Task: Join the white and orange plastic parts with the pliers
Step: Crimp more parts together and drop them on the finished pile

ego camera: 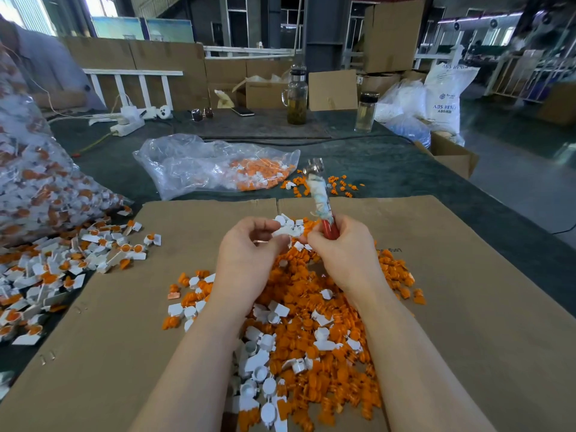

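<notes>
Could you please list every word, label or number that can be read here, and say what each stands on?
"ABS RESIN": on the white sack at the far right of the table, printed mid-sack and again, partly cut off, near its top.
Small logo and line under it on the sack: too blurred to read.
Print on the cardboard sheet near the right hand: upside down, too small to read.

Both bare forearms reach forward over the cardboard sheet (467,291), converging toward its far middle. The left hand (246,260) is raised, back toward the camera, fingers curled inward with thumb and fingertips pinching a white part (285,230). The right hand (346,254) sits just beside it, fingers wrapped around the red handle of the pliers (321,194), which stand tilted upward. The two hands' fingertips seem to meet, though blur hides the contact.
</notes>
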`<move>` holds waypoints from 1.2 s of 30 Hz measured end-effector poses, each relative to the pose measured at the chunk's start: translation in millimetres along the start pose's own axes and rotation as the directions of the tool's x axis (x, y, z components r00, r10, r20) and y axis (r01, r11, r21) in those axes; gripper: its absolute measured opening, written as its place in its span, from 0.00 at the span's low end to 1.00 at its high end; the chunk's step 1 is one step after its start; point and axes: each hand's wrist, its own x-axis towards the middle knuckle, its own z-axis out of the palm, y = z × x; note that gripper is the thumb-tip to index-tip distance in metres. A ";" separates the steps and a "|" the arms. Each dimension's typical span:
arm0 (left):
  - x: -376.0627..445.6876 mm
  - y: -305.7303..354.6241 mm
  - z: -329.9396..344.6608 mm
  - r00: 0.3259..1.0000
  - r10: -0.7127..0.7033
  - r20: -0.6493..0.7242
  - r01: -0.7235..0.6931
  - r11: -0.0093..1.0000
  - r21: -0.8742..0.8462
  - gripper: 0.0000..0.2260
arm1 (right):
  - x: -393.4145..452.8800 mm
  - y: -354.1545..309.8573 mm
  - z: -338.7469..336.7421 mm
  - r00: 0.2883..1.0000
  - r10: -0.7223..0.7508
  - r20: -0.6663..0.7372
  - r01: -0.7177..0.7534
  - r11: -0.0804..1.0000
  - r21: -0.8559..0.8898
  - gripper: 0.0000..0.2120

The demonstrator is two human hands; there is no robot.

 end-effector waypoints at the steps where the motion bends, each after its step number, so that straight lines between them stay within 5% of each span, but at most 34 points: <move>1: -0.9 0.6 -0.3 1.000 -0.010 0.008 0.011 0.999 -0.045 0.08 | -0.8 -1.1 0.2 1.000 -0.003 -0.010 0.003 1.000 0.028 0.06; 7: -1.9 0.0 -1.3 0.997 -0.080 0.009 0.079 0.961 -0.265 0.05 | -1.4 -1.8 -0.7 1.000 -0.014 -0.020 0.016 0.994 0.112 0.04; 22: -3.6 2.3 0.8 0.994 -0.101 -0.049 0.075 0.920 -0.386 0.02 | -8.2 -9.0 4.1 0.981 -0.179 -0.077 0.180 0.984 0.011 0.04; 36: -7.6 4.2 2.7 0.973 0.168 -0.155 -0.169 0.986 0.008 0.06 | -6.9 -6.8 5.4 0.975 -0.194 -0.106 0.176 0.972 -0.157 0.06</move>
